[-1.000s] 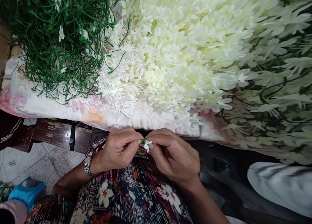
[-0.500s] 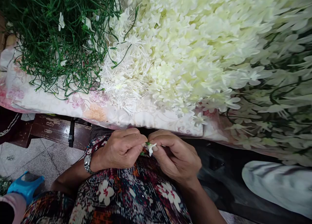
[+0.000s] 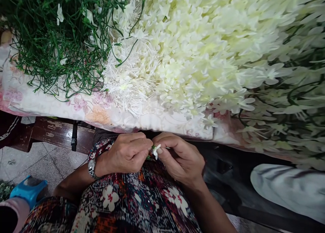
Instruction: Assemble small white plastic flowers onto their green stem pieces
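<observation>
My left hand [image 3: 125, 153] and my right hand [image 3: 181, 157] meet over my lap, both with fingers pinched together. Between the fingertips sits a small white artificial flower [image 3: 155, 149] on a bit of green stem. Both hands grip it, left from the left side, right from the right. A metal watch [image 3: 91, 168] is on my left wrist. My lap is covered by dark floral cloth [image 3: 137, 202].
In front, a table edge with a floral cloth [image 3: 101, 114] carries a heap of green plastic stems [image 3: 58, 40], white stamen pieces [image 3: 132, 74] and a big pile of cream petals [image 3: 203, 47]. Finished flower sprigs [image 3: 291, 108] lie right. A blue shoe [image 3: 27, 192] rests on the floor.
The hands stay pinched on the small flower, with only slight finger shifts. The view has tilted a little, so the table looks lower.
</observation>
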Tool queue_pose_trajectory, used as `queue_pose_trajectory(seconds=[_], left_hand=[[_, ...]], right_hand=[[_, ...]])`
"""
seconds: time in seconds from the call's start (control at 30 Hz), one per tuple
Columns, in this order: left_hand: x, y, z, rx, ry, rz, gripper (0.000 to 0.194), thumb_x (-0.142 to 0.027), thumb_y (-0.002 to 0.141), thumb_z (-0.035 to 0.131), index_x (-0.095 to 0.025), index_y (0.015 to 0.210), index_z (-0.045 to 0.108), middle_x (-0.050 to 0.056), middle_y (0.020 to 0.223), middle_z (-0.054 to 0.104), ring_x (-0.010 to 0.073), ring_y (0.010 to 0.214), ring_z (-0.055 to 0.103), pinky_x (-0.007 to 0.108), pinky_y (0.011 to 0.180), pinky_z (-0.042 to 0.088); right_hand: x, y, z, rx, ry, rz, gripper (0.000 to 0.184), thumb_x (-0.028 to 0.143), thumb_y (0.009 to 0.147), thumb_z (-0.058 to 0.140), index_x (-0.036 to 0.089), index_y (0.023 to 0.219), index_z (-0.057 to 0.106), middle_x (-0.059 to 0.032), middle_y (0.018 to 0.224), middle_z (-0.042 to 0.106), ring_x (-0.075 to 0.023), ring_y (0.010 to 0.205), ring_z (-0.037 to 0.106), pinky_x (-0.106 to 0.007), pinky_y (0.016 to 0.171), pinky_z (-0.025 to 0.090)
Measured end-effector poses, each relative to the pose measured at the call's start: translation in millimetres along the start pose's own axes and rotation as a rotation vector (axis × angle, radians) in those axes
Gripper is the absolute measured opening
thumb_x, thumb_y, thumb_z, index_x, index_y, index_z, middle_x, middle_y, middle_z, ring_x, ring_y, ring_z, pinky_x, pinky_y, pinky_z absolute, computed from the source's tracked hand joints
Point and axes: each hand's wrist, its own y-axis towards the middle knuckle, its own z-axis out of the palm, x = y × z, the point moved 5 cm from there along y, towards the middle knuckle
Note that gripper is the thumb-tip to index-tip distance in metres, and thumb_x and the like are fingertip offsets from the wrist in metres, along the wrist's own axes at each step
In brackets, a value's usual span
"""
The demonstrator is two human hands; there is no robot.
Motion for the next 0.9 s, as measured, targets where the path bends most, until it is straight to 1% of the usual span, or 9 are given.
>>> queue_pose_trajectory(seconds=[0.17, 0.33, 0.43, 0.5, 0.57, 0.63, 0.73, 0.9], left_hand=[[1.8, 0.8, 1.2, -0.043, -0.023, -0.002, 0.023, -0.005, 0.076, 0.037, -0.014, 0.059, 0.049, -0.001, 0.052, 0.042, 0.0082, 0.052, 0.038, 0.022, 0.048, 0.033], [3.8, 3.7, 0.1, -0.090, -0.103, -0.044, 0.019, -0.005, 0.076, 0.039, -0.013, 0.065, 0.052, -0.001, 0.054, 0.044, 0.0076, 0.052, 0.038, 0.021, 0.048, 0.033], [7.4, 4.8, -0.3, -0.123, -0.266, -0.124, 0.014, -0.007, 0.077, 0.043, -0.012, 0.070, 0.054, -0.002, 0.057, 0.047, 0.0065, 0.054, 0.041, 0.020, 0.051, 0.035], [11.7, 4.4, 0.7, -0.146, -0.387, -0.214, 0.012, -0.010, 0.077, 0.045, -0.012, 0.070, 0.054, -0.002, 0.059, 0.048, 0.0060, 0.055, 0.043, 0.019, 0.053, 0.037], [16.0, 3.0, 2.6, -0.161, -0.479, -0.305, 0.012, -0.011, 0.077, 0.046, -0.013, 0.069, 0.054, -0.002, 0.058, 0.048, 0.0057, 0.055, 0.043, 0.019, 0.052, 0.036], [18.9, 1.3, 4.4, -0.175, -0.539, -0.366, 0.012, -0.012, 0.078, 0.046, -0.013, 0.070, 0.054, -0.003, 0.057, 0.046, 0.0050, 0.053, 0.041, 0.018, 0.050, 0.035], [20.4, -0.7, 4.8, -0.201, -0.568, -0.399, 0.011, -0.015, 0.078, 0.046, -0.013, 0.071, 0.055, -0.003, 0.055, 0.043, 0.0043, 0.050, 0.037, 0.017, 0.046, 0.032], [19.2, -2.0, 3.0, -0.227, -0.517, -0.372, 0.011, -0.013, 0.078, 0.046, -0.013, 0.072, 0.055, -0.002, 0.058, 0.046, 0.0047, 0.051, 0.039, 0.017, 0.047, 0.033]], right_hand=[[-2.0, 0.4, 0.7, 0.003, -0.010, 0.018, 0.016, 0.003, 0.070, 0.050, 0.017, 0.078, 0.050, -0.0010, 0.068, 0.053, -0.0097, 0.063, 0.051, -0.024, 0.055, 0.042], [-2.3, 3.3, -1.8, -0.028, -0.034, 0.002, 0.015, 0.003, 0.070, 0.051, 0.017, 0.077, 0.050, -0.0004, 0.068, 0.053, -0.0099, 0.063, 0.051, -0.024, 0.056, 0.042], [2.7, 6.2, -3.9, -0.068, -0.133, -0.063, 0.018, 0.003, 0.070, 0.051, 0.017, 0.082, 0.051, -0.0007, 0.069, 0.053, -0.0100, 0.064, 0.052, -0.024, 0.057, 0.043], [8.7, 7.8, -5.6, -0.129, -0.248, -0.146, 0.025, 0.003, 0.069, 0.053, 0.017, 0.090, 0.051, -0.0023, 0.073, 0.055, -0.0111, 0.068, 0.053, -0.025, 0.059, 0.044], [14.0, 9.1, -6.4, -0.181, -0.337, -0.222, 0.033, 0.004, 0.067, 0.057, 0.016, 0.096, 0.049, -0.0038, 0.077, 0.057, -0.0126, 0.071, 0.054, -0.026, 0.061, 0.045], [17.5, 10.5, -6.5, -0.206, -0.391, -0.272, 0.035, 0.005, 0.065, 0.059, 0.017, 0.096, 0.048, -0.0040, 0.078, 0.056, -0.0134, 0.073, 0.054, -0.027, 0.063, 0.046], [20.7, 12.7, -5.2, -0.196, -0.485, -0.310, 0.030, 0.006, 0.064, 0.060, 0.018, 0.089, 0.049, -0.0031, 0.078, 0.054, -0.0132, 0.074, 0.054, -0.027, 0.062, 0.047], [24.1, 15.3, -3.6, -0.198, -0.568, -0.310, 0.020, 0.011, 0.069, 0.057, 0.020, 0.086, 0.049, -0.0018, 0.079, 0.052, -0.0121, 0.074, 0.052, -0.027, 0.062, 0.047]])
